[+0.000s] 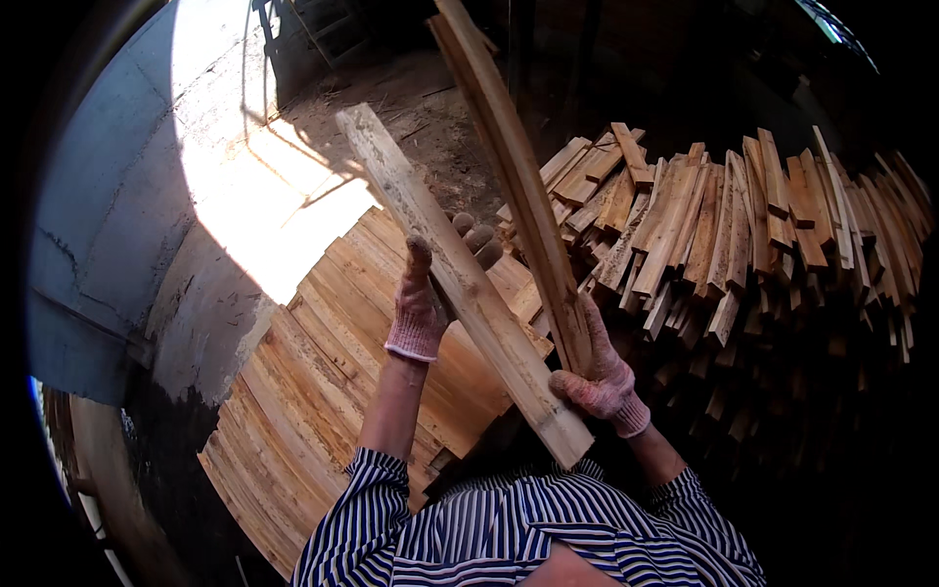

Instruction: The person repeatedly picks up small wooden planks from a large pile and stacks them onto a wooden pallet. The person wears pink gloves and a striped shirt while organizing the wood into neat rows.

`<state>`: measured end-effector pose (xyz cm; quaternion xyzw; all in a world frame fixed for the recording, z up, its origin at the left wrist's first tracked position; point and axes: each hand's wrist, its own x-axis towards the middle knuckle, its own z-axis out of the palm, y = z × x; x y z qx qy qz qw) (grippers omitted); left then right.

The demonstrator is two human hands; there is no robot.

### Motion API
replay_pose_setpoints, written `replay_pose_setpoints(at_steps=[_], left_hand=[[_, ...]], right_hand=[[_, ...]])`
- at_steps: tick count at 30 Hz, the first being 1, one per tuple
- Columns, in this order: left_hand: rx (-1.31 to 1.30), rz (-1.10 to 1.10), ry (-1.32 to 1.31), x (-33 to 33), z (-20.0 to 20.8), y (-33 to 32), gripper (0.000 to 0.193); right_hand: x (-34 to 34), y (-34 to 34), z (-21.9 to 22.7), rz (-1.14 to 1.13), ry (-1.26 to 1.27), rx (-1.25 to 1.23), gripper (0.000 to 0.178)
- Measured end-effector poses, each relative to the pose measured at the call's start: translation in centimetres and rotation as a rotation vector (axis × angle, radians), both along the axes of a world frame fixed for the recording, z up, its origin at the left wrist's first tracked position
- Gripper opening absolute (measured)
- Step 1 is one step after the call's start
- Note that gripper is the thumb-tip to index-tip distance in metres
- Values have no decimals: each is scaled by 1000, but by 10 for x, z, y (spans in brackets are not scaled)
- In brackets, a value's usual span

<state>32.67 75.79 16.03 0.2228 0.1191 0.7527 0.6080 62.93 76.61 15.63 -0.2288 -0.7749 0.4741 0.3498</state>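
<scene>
A pale wooden plank [460, 279] slants in front of me, its far end up to the left and its near end close to my chest. My left hand [423, 308], in a pinkish work glove, cradles it from below, thumb on one side and fingertips on the other. In my right hand [606, 383], gloved alike, is a browner wooden board [533, 210] that rises away from me; whether it is one piece or two laid together I cannot tell. My right thumb touches the pale plank near its lower end.
Below my left arm lies a flat layer of boards [293, 401] side by side. A large heap of loose wooden strips [704, 225] fills the right. A grey wall [117, 225] stands at left, with bright sunlight on the ground [264, 196] beside it.
</scene>
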Motion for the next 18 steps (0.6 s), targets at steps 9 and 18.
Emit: replay_pose_setpoints(at_steps=[9,18], left_hand=[[-322,391,634,-69,93,-94,42],[-350,424,393,-92,63,-88,45]], right_hand=[[-138,-32,30,224,8,263,101],[-185,-47,0,278,16,-70,86]])
